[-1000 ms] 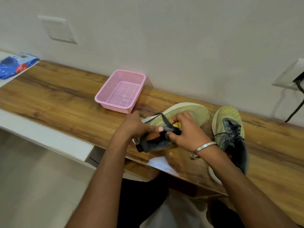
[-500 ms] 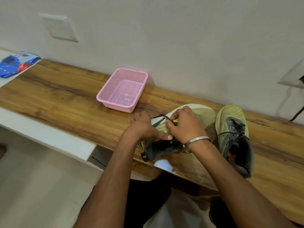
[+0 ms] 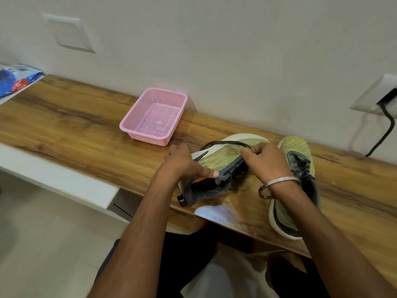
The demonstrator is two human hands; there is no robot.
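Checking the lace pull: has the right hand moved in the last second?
Yes. The right hand, pinching the lace, has shifted rightward, away from the pink basket and toward the second shoe.

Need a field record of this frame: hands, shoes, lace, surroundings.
work: looks like lace work on one shoe, probably unlacing
left hand: grips yellow-green knit running shoe, which lies tipped on its side
right hand: pinches black shoelace, which arcs in a loop above that shoe
second shoe: matching, upright, laces in, right of the hands
basket: pink perforated plastic basket, beyond the left hand, apart from both shoes
surface: wooden tabletop against a white wall
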